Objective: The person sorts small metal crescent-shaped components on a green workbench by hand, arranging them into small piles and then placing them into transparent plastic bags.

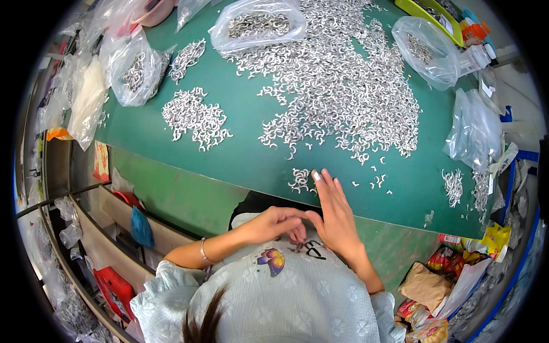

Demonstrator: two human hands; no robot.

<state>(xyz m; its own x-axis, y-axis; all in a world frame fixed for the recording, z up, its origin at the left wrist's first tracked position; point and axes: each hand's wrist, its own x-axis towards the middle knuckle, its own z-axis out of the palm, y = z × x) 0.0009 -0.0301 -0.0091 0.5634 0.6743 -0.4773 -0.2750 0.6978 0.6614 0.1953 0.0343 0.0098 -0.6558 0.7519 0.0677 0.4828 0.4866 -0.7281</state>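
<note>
My right hand (336,220) reaches over the near edge of the green table (246,157), its fingers stretched out. The fingertips are beside a small heap of silvery crescent-shaped metal pieces (299,180). In front of the table edge, my left hand (280,222) has its index finger stretched toward my right thumb, at or near touching it. Its other fingers are loosely bent, and I see nothing in them, though the palm is hidden. A few loose crescents (378,182) lie right of my right hand. Beyond it spreads a large mass of the same pieces (354,103).
A smaller pile (196,119) lies left on the table. Clear plastic bags of pieces stand at the far side (260,43), left (137,71) and right (426,51). A yellow-green tray (420,8) sits at the far right. Snack packets (449,257) lie low at the right.
</note>
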